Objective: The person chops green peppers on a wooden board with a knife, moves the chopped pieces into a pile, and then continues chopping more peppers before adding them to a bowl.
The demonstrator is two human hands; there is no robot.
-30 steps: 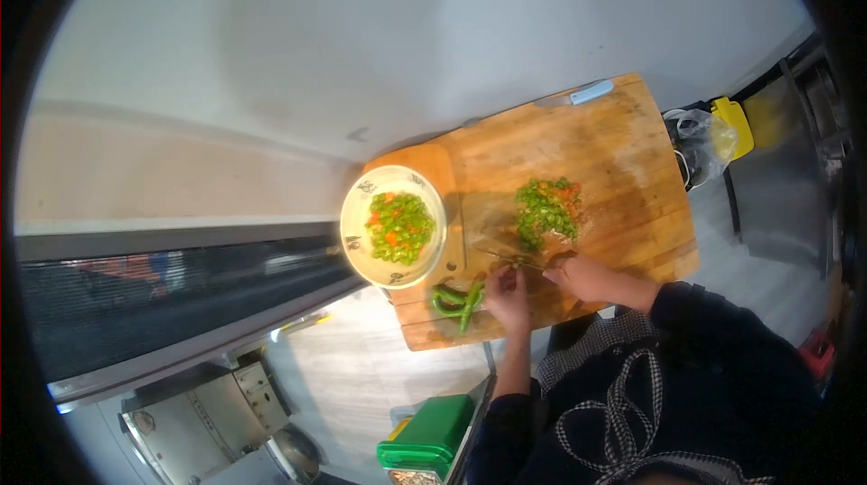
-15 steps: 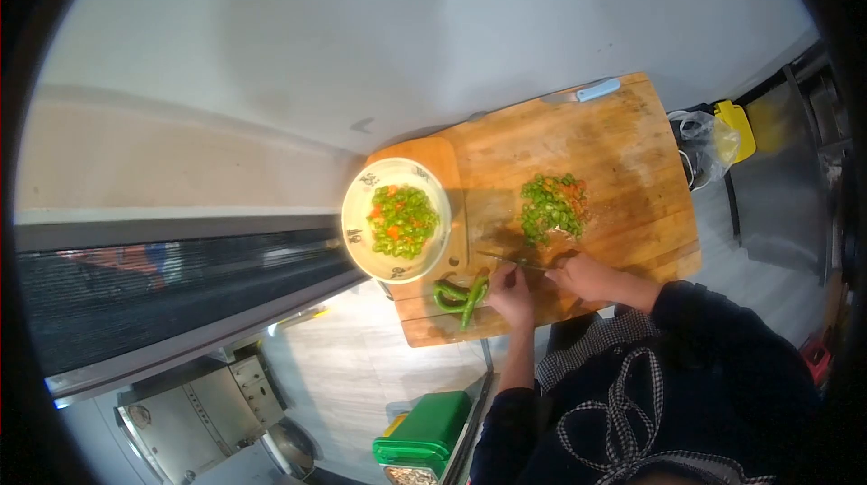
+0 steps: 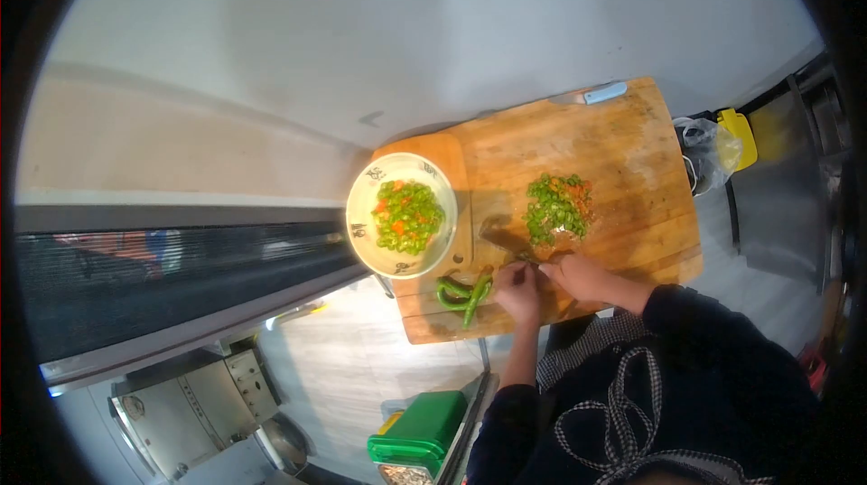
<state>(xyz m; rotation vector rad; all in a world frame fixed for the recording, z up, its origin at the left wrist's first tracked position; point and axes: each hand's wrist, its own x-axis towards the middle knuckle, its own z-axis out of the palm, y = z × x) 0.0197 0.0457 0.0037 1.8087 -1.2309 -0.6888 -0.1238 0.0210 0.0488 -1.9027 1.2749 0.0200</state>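
Observation:
My right hand (image 3: 578, 275) is closed round the handle of a knife (image 3: 506, 239), its blade pointing left over the cutting board (image 3: 632, 142). Close beside it, my left hand (image 3: 518, 293) is pinched, with a bit of green pepper at the fingertips, mostly hidden by the fingers. Whole green peppers (image 3: 466, 295) lie just left of my left hand. Beyond the hands sits a pile of chopped green and orange pepper (image 3: 556, 207). At the board's left end, a patterned white bowl (image 3: 359, 205) holds more chopped pepper (image 3: 408, 216).
A second knife with a light blue handle (image 3: 605, 93) lies along the far edge by the wall (image 3: 560, 6). A smaller board (image 3: 442, 149) is under the bowl. A green bin (image 3: 424, 431) stands below left; a clear plastic bag (image 3: 718, 153) is at the right.
The knife blade has turned so that more of its flat side shows. My two hands have come slightly closer together, and the view has shifted a little.

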